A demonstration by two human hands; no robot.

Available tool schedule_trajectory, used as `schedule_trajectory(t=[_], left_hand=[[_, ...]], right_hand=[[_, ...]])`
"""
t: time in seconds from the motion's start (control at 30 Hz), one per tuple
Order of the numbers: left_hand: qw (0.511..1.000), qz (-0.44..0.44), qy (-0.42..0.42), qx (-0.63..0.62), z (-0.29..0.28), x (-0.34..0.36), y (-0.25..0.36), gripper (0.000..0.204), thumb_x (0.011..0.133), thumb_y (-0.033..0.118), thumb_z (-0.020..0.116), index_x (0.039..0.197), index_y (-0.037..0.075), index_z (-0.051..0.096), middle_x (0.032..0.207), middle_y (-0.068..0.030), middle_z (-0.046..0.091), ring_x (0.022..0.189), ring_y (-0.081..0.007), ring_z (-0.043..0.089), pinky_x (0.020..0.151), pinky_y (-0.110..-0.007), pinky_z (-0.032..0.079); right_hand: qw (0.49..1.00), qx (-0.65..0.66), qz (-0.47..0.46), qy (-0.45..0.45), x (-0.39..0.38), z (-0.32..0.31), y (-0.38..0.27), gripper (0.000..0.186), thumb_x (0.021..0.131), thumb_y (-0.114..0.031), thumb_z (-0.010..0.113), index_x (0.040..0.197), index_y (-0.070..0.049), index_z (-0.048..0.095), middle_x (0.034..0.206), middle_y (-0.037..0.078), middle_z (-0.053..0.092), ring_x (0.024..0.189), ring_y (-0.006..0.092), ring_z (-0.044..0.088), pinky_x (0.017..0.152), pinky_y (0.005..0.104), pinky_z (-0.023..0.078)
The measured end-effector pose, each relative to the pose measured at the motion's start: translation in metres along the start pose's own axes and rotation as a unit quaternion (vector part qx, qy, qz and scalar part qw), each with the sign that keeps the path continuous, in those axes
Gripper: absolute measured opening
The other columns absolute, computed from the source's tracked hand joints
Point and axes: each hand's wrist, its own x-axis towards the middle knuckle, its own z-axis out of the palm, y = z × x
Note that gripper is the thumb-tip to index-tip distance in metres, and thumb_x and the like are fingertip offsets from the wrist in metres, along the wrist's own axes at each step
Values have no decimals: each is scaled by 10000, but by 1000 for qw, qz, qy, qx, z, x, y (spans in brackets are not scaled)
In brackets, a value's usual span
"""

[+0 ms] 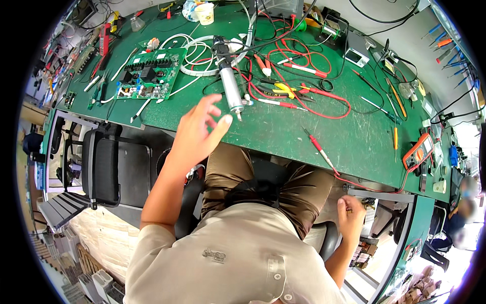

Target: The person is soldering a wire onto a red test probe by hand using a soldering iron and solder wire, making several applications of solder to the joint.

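My left hand (202, 129) is raised at the bench edge with its fingers apart and slightly bent, just below the tip of a silver cylindrical tool (231, 88) with a black top fitting, which rests among cables. My right hand (349, 218) is low at the right, beside my thigh and below the bench edge, with curled fingers; whether they hold anything I cannot make out. A red test probe (317, 146) lies on the bench between my hands, its lead running to an orange multimeter (418, 151) at the right.
The green bench (273, 137) holds a circuit board (149, 76), tangled red leads (304, 55), white cables, screwdrivers (395, 137), a paper cup (205, 13) and a small grey device (357, 49). A black chair (101, 167) stands at the left. Another person (458, 220) is at the far right.
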Motion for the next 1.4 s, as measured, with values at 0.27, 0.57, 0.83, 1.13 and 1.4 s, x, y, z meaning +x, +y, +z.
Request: schedule_trajectory(t=[0.27, 0.57, 0.83, 1.13, 1.4], left_hand=[[992, -128, -2, 9, 32, 57, -13, 906, 854, 358, 766, 1508, -37, 278, 898, -209, 736, 766, -305, 738, 737, -383, 558], [942, -208, 73, -253, 45, 65, -44, 915, 791, 116, 759, 1541, -11, 251, 984, -142, 691, 823, -169, 670, 709, -309, 535], [912, -229, 52, -337, 10, 76, -56, 822, 804, 136, 765, 1495, -54, 361, 960, -125, 678, 807, -158, 655, 666, -292, 506], [920, -166, 46, -353, -47, 122, -56, 564, 906, 225, 692, 1381, -20, 510, 857, -35, 648, 668, -91, 591, 549, -225, 454], [934, -163, 37, -317, -43, 191, -119, 397, 883, 257, 742, 1158, 8, 602, 827, -1, 589, 661, -81, 531, 547, -251, 420]], right_hand=[[977, -33, -210, -20, 99, 24, -73, 241, 799, -129, 800, 986, -24, 691, 906, 130, 647, 818, 310, 625, 718, 404, 512], [978, -81, -164, -100, 126, 48, -75, 223, 799, -91, 765, 976, -22, 649, 915, 144, 625, 889, 363, 634, 757, 461, 525], [981, -57, -180, -34, 121, 60, -74, 141, 831, -1, 693, 953, -8, 622, 889, 144, 600, 824, 347, 588, 725, 456, 481], [993, 110, -43, 14, 111, 49, -56, 117, 996, -66, 605, 1079, 15, 590, 823, 113, 631, 682, 165, 566, 628, 314, 463], [995, 88, -9, 47, 107, -19, -45, 103, 978, -33, 614, 1046, 42, 631, 742, 0, 543, 660, 51, 448, 572, 222, 365]])
